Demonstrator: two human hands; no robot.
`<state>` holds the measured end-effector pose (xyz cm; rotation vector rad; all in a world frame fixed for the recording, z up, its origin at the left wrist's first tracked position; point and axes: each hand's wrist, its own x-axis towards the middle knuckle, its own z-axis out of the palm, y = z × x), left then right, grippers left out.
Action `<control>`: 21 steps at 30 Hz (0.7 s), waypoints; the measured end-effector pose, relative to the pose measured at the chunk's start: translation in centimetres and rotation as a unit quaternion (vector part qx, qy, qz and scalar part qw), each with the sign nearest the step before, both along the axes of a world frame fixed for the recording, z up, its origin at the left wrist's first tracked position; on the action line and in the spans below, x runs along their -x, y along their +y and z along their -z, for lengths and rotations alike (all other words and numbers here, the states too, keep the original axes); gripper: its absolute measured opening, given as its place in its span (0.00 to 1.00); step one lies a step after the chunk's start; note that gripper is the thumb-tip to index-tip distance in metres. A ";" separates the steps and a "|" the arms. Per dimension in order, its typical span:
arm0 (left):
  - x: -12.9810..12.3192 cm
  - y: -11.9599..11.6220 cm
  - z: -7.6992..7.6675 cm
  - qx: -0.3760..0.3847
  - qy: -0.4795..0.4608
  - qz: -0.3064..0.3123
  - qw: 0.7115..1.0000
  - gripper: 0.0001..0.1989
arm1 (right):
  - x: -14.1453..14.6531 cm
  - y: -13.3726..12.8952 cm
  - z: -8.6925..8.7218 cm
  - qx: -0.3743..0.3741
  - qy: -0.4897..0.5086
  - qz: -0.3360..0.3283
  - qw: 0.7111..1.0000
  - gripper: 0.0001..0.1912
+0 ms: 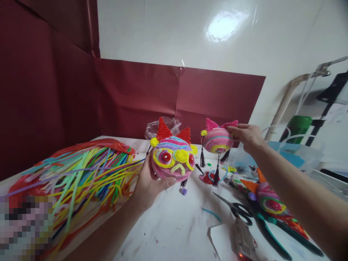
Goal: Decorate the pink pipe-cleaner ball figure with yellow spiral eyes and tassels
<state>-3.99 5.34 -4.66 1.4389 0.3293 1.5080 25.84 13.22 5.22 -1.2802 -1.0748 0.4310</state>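
Observation:
A round pink figure with red ears is held up by my left hand, whose fingers wrap its lower left side. It has yellow-ringed red eyes, a yellow spiral nose and a dark tassel below. To the right, a striped pink ball with pink ears hangs from my right hand, which pinches it by its right ear. Black tassels dangle from this ball. Both figures are above the white table, apart from each other.
Many colourful fuzzy stems cover the left side. At right lie scissors, green-handled pliers, a glue gun and an orange-eared figure. Behind stand a clear plastic wrapper and a tub.

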 end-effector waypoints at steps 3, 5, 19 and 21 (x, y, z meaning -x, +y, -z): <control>-0.1 0.2 0.2 0.011 -0.002 -0.007 1.000 0.37 | -0.4 0.3 0.5 0.059 -0.003 -0.007 0.998 0.10; -0.3 0.2 0.3 0.018 -0.006 -0.015 1.000 0.39 | -0.6 0.5 0.7 0.080 -0.001 -0.009 0.997 0.10; -0.5 0.9 0.9 0.062 -0.006 -0.044 0.997 0.43 | -3.1 4.1 3.7 0.112 0.054 0.013 0.992 0.11; -0.6 1.0 1.0 0.058 -0.011 -0.047 0.997 0.43 | -3.7 4.4 4.1 0.116 0.058 0.007 0.992 0.11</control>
